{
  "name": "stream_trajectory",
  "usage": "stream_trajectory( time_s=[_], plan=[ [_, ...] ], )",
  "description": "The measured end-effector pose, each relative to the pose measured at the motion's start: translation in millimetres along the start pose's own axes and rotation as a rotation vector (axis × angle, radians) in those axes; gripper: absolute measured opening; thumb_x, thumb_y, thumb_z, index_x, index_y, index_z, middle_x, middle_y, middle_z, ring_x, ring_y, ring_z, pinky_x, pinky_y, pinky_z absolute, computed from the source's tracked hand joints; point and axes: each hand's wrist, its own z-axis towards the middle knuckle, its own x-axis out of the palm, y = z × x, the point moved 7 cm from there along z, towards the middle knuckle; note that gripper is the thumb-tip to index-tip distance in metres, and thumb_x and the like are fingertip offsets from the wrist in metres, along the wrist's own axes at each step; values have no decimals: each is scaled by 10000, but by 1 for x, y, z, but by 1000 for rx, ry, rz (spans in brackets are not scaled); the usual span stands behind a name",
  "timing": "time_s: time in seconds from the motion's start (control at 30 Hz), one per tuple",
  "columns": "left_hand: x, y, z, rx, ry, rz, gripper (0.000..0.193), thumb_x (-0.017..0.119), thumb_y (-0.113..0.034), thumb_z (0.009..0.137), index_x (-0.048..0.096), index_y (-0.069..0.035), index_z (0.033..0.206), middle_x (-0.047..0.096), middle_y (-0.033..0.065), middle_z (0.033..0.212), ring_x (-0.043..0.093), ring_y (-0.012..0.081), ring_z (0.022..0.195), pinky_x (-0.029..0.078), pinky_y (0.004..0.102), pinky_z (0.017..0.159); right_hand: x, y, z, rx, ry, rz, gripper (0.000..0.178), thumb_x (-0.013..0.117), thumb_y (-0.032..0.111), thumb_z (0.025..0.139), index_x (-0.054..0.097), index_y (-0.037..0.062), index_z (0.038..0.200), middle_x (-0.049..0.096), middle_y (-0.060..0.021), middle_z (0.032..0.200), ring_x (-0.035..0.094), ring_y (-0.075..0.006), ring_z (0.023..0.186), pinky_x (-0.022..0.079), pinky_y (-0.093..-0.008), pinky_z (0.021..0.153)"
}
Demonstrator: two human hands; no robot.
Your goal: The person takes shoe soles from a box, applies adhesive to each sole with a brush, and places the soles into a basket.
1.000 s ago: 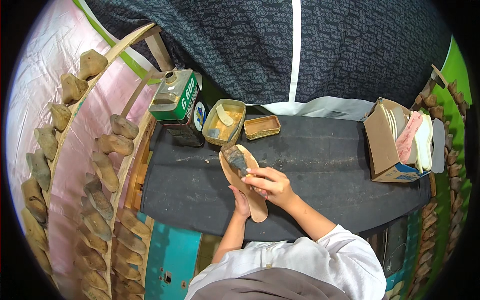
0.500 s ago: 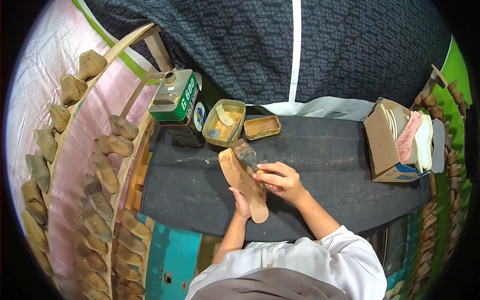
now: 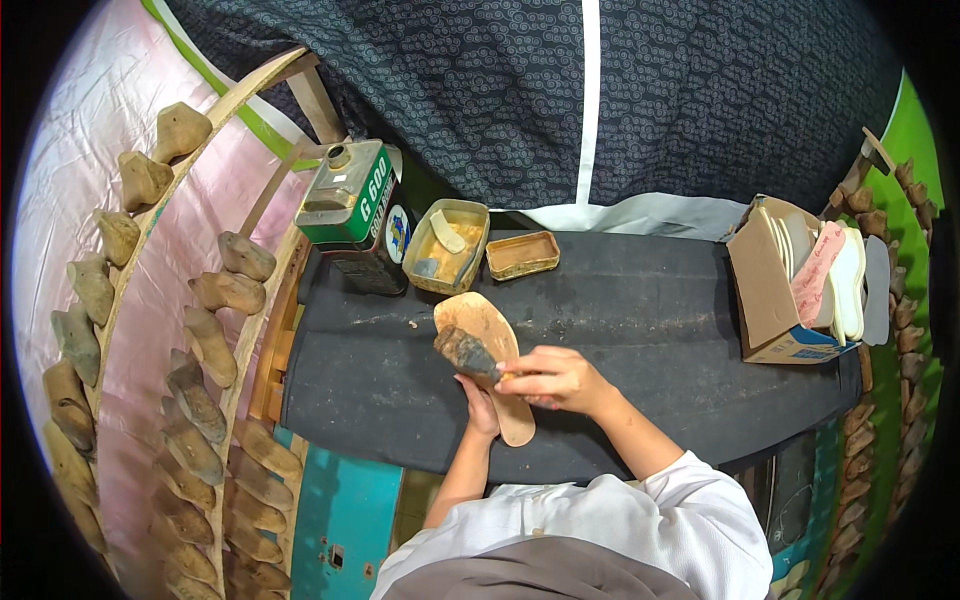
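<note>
Over near edge of black cloth-covered bench (image 3: 650,400), our left hand (image 3: 481,408) clamps flat tan insole (image 3: 482,313); right hand (image 3: 555,379), dark-headed brush (image 3: 464,350).

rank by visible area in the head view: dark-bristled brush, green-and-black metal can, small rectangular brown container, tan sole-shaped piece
1. green-and-black metal can
2. tan sole-shaped piece, partly covered
3. dark-bristled brush and small rectangular brown container: too alike to rank
</note>
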Motion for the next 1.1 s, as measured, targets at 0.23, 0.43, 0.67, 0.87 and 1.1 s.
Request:
stream_trajectory(
  time_s=[0.23, 0.43, 0.67, 0.87, 1.1],
  plan=[
    [17, -12, -8, 145, 236, 342, 893, 99, -777, 767, 442, -58, 1169, 572, 88, 910, 578, 200, 703, 487, 307, 609, -9, -6, -5, 52, -79, -15, 281, 672, 37, 659, 688, 116, 929, 634, -87, 1009, 632, -220, 742, 514, -288, 630],
    [12, -4, -3, 65, 430, 288, 881, 80, -763, 779, 441, -49, 1149, 573, 108, 850, 570, 203, 667, 480, 310, 588, -22, -16, -5, 196, -210, -124, 266, 667, 39, 677, 687, 128, 927, 644, -90, 993, 651, -237, 816, 544, -304, 689],
    [6, -10, -5, 73, -115, 38, 861, 91, -754, 790, 416, -59, 1181, 566, 98, 926, 572, 212, 688, 481, 313, 603, 0, -2, -9, 2, -12, -3, 396, 665, 4, 593, 669, 124, 970, 622, -74, 1053, 611, -204, 725, 499, -290, 614],
    [21, -4, -8, 53, 445, 238, 869, 97, -757, 787, 417, -53, 1183, 567, 94, 878, 566, 204, 675, 479, 312, 603, -19, -15, -5, 195, -215, -109, 411, 641, -45, 595, 672, 122, 969, 626, -87, 1035, 638, -241, 834, 532, -301, 688],
    [11, 0, -2, 51, 407, 284, 879, 94, -765, 778, 415, -63, 1200, 561, 100, 935, 569, 206, 685, 479, 314, 598, -16, -11, -1, 90, -133, -83, 322, 649, 20, 629, 684, 121, 933, 634, -85, 1018, 633, -221, 756, 519, -287, 642]
  ],
)
